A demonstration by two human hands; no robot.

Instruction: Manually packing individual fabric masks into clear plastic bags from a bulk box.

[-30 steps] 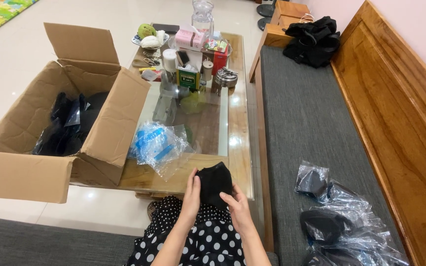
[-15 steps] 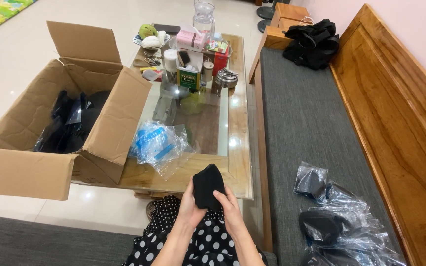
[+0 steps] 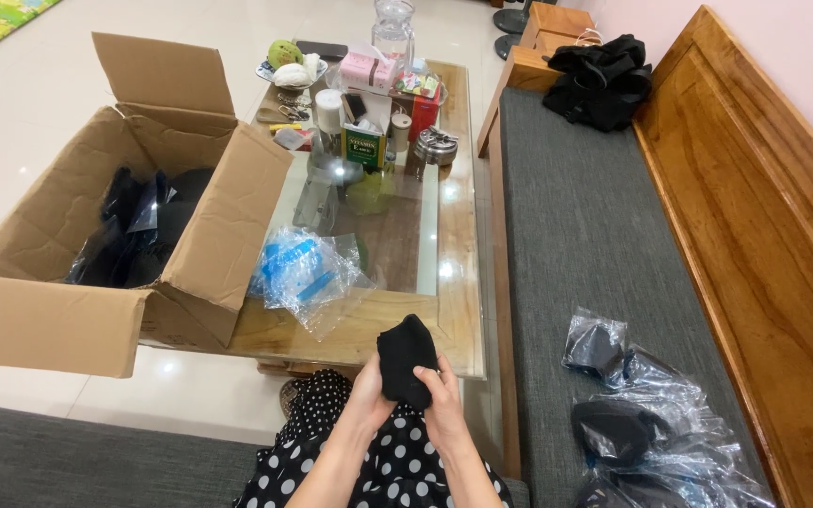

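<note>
A folded black cloth item stands upright between both my hands, over my polka-dot lap at the near edge of the glass-topped wooden table. My left hand cups its left side and my right hand grips its lower right, thumb across the front. Just left of it on the table lies a clear plastic bag with blue print. To my right, on the grey bench cushion, sit clear bags holding black items.
An open cardboard box with black packed items rests on the table's left side. Jars, tins, a tissue box and a glass jug crowd the far end. A black bag lies at the bench's far end, beside the wooden backrest.
My hands and the black cloth have shifted slightly lower and left toward my lap, and the cloth looks folded more compactly than a second ago.
</note>
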